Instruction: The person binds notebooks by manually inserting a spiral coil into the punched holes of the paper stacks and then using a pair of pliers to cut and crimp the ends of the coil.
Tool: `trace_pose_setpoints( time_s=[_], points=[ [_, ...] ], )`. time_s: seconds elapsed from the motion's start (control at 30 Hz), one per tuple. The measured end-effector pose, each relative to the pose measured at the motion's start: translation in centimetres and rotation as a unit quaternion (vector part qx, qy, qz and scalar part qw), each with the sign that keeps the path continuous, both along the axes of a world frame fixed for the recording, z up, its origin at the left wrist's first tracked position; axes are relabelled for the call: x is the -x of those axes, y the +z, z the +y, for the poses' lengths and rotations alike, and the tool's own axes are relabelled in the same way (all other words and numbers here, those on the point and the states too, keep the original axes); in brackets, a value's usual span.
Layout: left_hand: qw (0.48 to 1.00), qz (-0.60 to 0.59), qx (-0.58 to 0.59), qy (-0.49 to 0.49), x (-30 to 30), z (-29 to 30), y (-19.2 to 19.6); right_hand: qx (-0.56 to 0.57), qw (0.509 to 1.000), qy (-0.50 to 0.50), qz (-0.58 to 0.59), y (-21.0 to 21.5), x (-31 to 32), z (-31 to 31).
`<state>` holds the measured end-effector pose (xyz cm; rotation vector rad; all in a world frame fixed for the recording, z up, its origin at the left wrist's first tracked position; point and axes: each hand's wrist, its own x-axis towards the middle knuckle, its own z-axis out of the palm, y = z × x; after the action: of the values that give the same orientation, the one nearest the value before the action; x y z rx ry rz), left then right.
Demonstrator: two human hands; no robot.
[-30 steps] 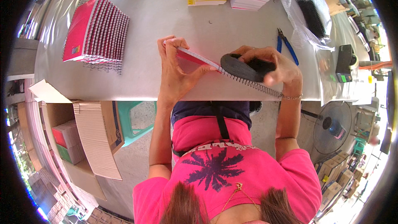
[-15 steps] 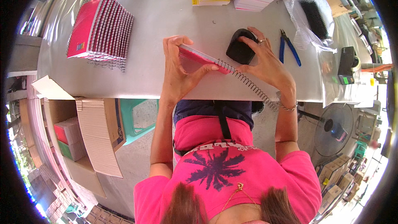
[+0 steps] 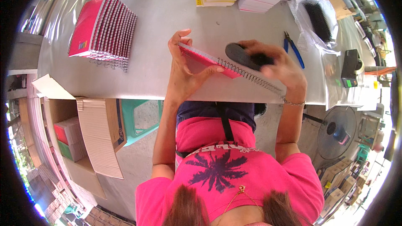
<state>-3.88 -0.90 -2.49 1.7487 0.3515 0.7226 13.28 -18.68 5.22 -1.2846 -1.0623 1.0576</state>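
Left hand (image 3: 183,72) pinching red spiral notebook (image 3: 217,65) by its near corner, tilted above grey table (image 3: 167,29) edge; right hand (image 3: 279,63) closed around black oval tool (image 3: 243,55) pressed on wire binding; blue pliers (image 3: 294,49) just beyond; stack of red notebooks (image 3: 102,29) far left

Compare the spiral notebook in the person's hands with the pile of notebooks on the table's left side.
The held notebook is single and tilted on edge above the table; the notebook pile is many, lying flat. The left hand grips the held one; the pile is untouched. Both have red covers and wire spirals.
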Motion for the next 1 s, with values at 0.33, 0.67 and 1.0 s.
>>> trace_pose_setpoints(
  time_s=[0.33, 0.67, 1.0],
  points=[
    [1.0, -0.001, 0.016, -0.016, -0.1, 0.3, 0.1, 0.072, 0.996, -0.042, -0.043, 0.7, 0.8, -0.1],
    [0.998, 0.003, 0.059, -0.033, 0.1, 0.5, -0.1, 0.094, 0.975, 0.003, -0.201, 2.9, 2.2, 1.6],
    [0.997, -0.005, 0.066, -0.041, -0.2, 0.6, -0.5, 0.041, 0.98, 0.05, -0.187, 3.2, 1.6, 1.9]
  ],
)
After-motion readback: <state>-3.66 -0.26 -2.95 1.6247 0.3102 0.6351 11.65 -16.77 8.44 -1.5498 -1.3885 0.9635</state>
